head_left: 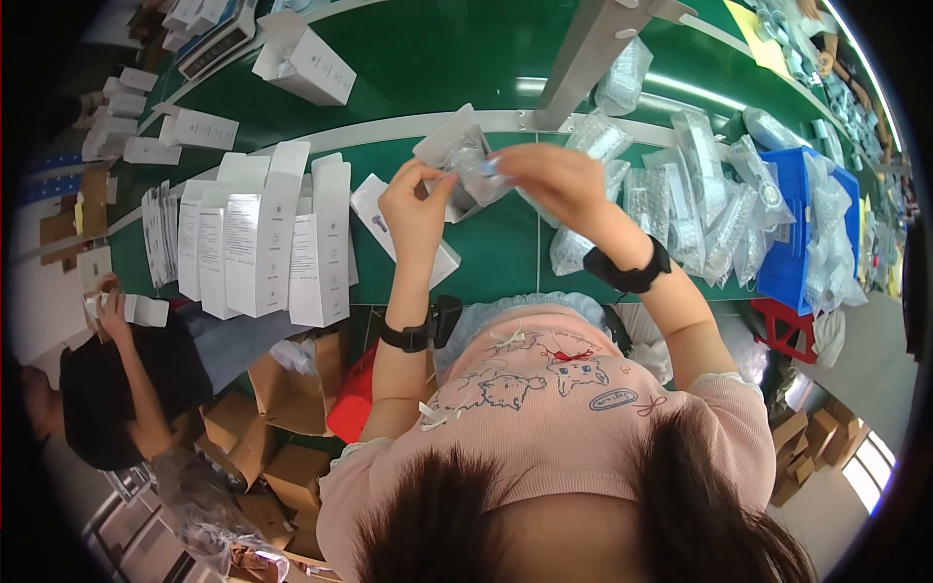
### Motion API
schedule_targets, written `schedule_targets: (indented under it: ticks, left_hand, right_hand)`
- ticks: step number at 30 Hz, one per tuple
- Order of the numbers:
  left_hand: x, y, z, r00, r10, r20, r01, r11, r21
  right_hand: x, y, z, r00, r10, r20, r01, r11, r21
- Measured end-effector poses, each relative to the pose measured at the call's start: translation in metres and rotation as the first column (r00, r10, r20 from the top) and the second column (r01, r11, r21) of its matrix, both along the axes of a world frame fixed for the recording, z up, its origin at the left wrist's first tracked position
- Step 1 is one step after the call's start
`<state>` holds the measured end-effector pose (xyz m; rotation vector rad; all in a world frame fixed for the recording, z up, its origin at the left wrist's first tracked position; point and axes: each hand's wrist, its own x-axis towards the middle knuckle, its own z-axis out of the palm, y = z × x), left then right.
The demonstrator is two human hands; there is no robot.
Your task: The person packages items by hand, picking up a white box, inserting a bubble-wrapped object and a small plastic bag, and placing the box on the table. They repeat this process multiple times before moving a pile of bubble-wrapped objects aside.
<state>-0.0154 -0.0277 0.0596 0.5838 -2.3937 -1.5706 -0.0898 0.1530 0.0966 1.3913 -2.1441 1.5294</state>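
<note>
An open white box stands on the green table in front of me, with a clear bubble-wrapped item in its mouth. At the box's left side, my left hand is closed, thumb and fingers pinching its edge. My right hand, a little blurred, reaches over the right side of the box with its fingers drawn together. Something small and pale blue shows at its fingertips, too smeared to name. Partly behind my left wrist lies a flat white box with a printed picture on it.
Several tall white boxes stand on the left. Bubble-wrapped items lie in a heap on the right, beside a blue bin. A metal post rises at the table's far rail. A co-worker handles a white box at the left.
</note>
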Motion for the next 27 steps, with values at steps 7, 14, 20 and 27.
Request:
schedule_targets:
  ticks: [7,14,20,27]
  left_hand:
    - [0.006,-0.012,-0.012,0.976,0.157,-0.148,-0.091,0.922,0.375]
    - [0.029,-0.033,-0.048,0.935,0.346,0.077,-0.301,0.889,-0.347]
    - [0.025,-0.038,-0.063,0.959,0.224,0.175,-0.079,0.801,-0.593]
    - [0.035,-0.053,-0.053,0.938,0.188,-0.293,-0.148,0.977,0.154]
  right_hand:
    - [0.011,-0.031,-0.020,0.969,0.166,-0.184,-0.061,0.880,0.470]
    - [0.007,-0.018,-0.069,0.994,-0.093,0.064,0.086,0.991,0.107]
    - [-0.016,-0.029,-0.096,0.684,0.036,0.729,-0.070,0.997,0.016]
    - [-0.102,-0.110,-0.083,0.694,-0.101,0.713,0.403,0.875,-0.269]
